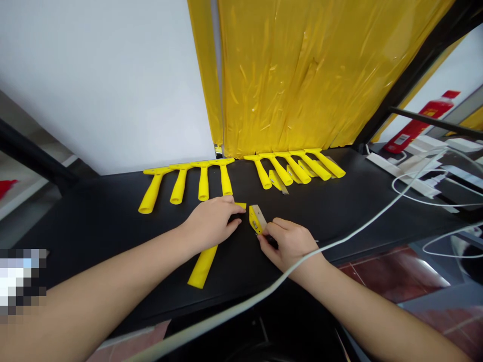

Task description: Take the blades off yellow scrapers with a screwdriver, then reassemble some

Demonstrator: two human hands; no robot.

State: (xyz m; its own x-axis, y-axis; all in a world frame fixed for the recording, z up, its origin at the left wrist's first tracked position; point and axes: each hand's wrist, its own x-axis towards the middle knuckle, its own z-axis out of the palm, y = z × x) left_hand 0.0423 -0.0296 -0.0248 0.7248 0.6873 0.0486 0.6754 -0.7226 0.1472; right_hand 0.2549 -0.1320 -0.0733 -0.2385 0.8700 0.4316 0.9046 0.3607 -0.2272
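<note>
My left hand (211,221) closes over a yellow T-shaped scraper handle (204,266) that lies on the black shelf. The handle's flat grip sticks out below my palm, and a bit of yellow shows by my fingertips; the middle is hidden. Between thumb and fingers, my right hand (290,241) pinches a small yellow scraper head (256,218) with a metal blade along one side. This head stands a little right of my left fingertips, apart from them.
Several yellow scraper handles (204,183) line the shelf's back left, and more handles (281,170) stand at the back right, with blade heads (279,182) between them. A white cable (358,231) crosses before my right wrist. Power strips (403,173) and a red bottle (418,123) are at right.
</note>
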